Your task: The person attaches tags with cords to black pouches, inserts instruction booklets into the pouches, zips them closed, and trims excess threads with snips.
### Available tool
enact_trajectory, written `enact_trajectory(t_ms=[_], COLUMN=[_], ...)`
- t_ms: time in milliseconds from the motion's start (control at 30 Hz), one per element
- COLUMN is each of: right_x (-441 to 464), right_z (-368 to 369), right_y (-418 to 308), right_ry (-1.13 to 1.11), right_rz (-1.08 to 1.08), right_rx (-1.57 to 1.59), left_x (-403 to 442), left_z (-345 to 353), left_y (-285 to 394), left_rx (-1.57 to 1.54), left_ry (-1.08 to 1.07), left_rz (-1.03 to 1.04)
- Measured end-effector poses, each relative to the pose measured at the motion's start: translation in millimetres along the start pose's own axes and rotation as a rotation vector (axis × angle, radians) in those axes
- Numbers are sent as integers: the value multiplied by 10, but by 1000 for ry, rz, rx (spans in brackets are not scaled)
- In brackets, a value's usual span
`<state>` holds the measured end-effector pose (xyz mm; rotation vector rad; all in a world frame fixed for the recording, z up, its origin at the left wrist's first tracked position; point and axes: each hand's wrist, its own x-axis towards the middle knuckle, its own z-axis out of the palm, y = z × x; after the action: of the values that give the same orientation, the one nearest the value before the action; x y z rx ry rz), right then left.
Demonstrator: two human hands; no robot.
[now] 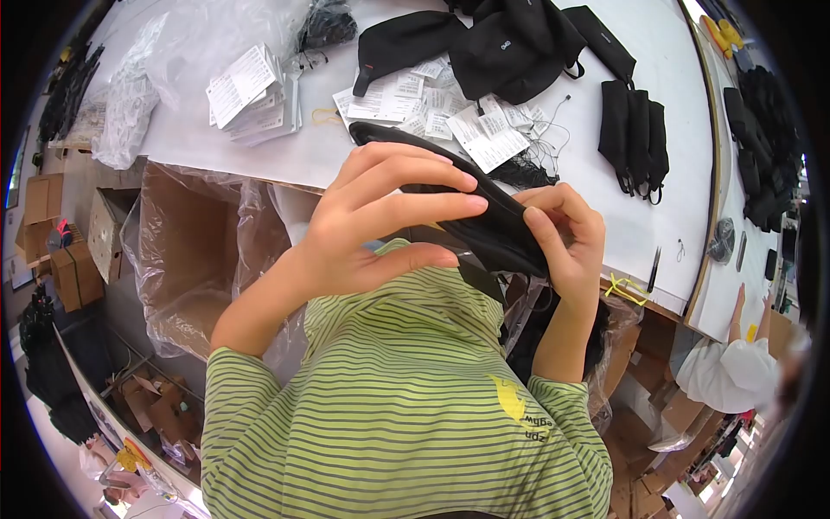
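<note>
the left hand point(372, 212) is loosely open, its fingers spread and reaching over one black fabric pouch point(497, 232), the thumb well apart below them; whether its fingertips press on the cloth, i cannot tell. the right hand point(566, 238) pinches the pouch's right end between thumb and bent fingers. the pouch is held up in front of the striped shirt point(389, 398), tilted down to the right, near the front edge of the white worktable point(571, 112). on the table, three slim black pouches point(635, 130) lie side by side at the right. one pile of printed white tags point(255, 95) sits at the left; more loose labels point(488, 134) lie beyond the held pouch, too overlapped to count. one yellow ribbon point(624, 290) is at the table's edge.
</note>
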<state>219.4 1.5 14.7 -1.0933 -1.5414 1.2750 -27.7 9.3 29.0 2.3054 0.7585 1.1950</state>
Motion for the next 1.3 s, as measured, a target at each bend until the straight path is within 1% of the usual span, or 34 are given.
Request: enact_trajectory(t_ms=[133,200,300,367,400,500,533,600,667,700,767,867,967,1033,1100,1133,1233,1300], right_x=[0,4,56,110,141,173,163,-50,-201,-211,-338,-333,-394,-418,-443,-444,-459,-428], right_z=[0,7,3,-5,-8,35,-5,-32,51,208,298,190,-2,-175,-315,-429,-724,-797], right_y=[-37,-32,84,268,368,615,738,1154,1079,831,1076,1090,1049,915,857,852,906,865], right_ry=[-24,-37,-63,-101,-121,-160,-292,-313,-316,-224,-44,-43,-62,-19,120,143,70,132], right_rz=[-39,-56,41,152,205,286,276,296,283,422,594,678,406,391,455,481,474,457], right_rx=[-22,6,-1,129,194,423,619,421,283,265,180,605,604,341,389,312,-21,-6], left_x=[-5,20,7,-67,-78,-166,-215,-288,-307,-320,-362,-435,-474,-533,-574,-587,-655,-654], left_z=[3,-7,82,123,133,160,169,184,188,195,221,213,148,133,92,89,45,36], left_y=[18,30,-11,-161,-213,-351,-406,-499,-475,-465,-533,-645,-699,-733,-728,-725,-730,-690], left_rx=[35,112,245,339,329,323,309,281,230,204,250,357,492,525,493,470,498,486], left_ry=[13,-69,-144,-230,-258,-318,-269,-164,-133,-121,-118,-119,-164,-189,-199,-202,-201,-177], left_rz=[12,-39,-115,-135,-119,-178,-214,-286,-385,-435,-389,-376,-380,-399,-394,-387,-359,-310])
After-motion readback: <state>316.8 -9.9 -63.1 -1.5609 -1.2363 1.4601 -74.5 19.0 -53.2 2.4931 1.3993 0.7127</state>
